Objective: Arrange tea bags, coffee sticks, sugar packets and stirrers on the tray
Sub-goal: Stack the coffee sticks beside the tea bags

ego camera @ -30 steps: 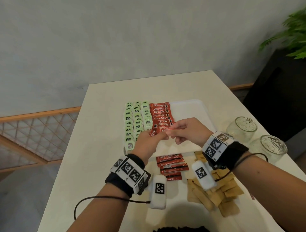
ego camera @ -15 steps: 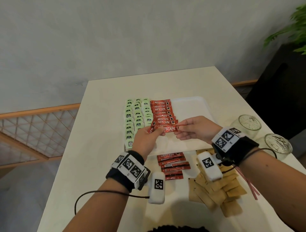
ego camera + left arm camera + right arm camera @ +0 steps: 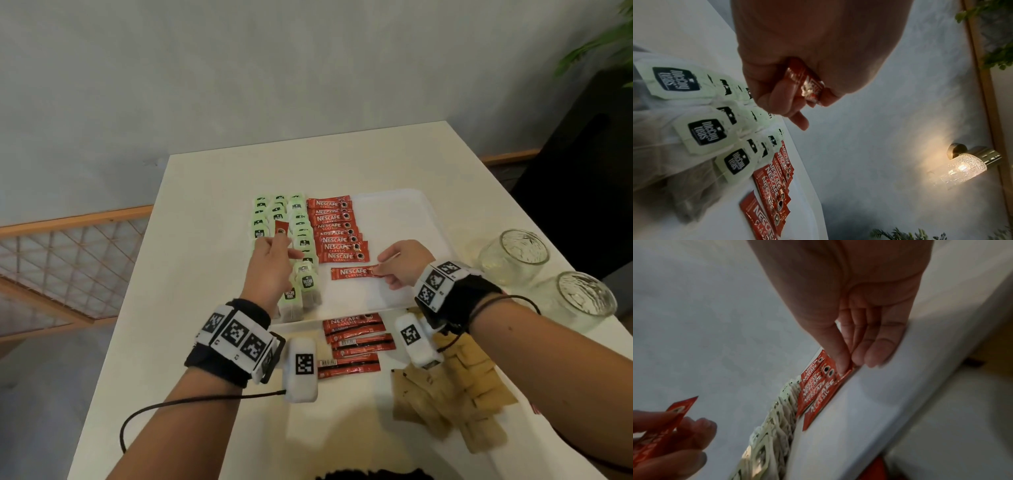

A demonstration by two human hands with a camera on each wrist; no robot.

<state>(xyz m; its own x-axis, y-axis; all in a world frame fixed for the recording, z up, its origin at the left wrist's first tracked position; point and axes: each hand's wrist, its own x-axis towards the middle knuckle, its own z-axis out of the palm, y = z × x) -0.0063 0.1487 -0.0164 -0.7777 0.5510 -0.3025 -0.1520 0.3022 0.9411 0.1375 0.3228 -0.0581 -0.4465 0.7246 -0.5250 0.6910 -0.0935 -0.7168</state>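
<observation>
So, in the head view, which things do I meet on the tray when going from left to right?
Tea bags → stacked coffee sticks → single coffee stick → right hand → bare tray.

White table (image 3: pixel 212 240) with tray (image 3: pixel 404 212), loose coffee sticks (image 3: pixel 356 342), sugar packets (image 3: pixel 459 401), two jars (image 3: pixel 513 257).

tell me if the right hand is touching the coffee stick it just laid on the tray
Touching. The right wrist view shows the right hand with its thumb tip pressed on the end of the nearest coffee stick; the head view agrees.
</observation>
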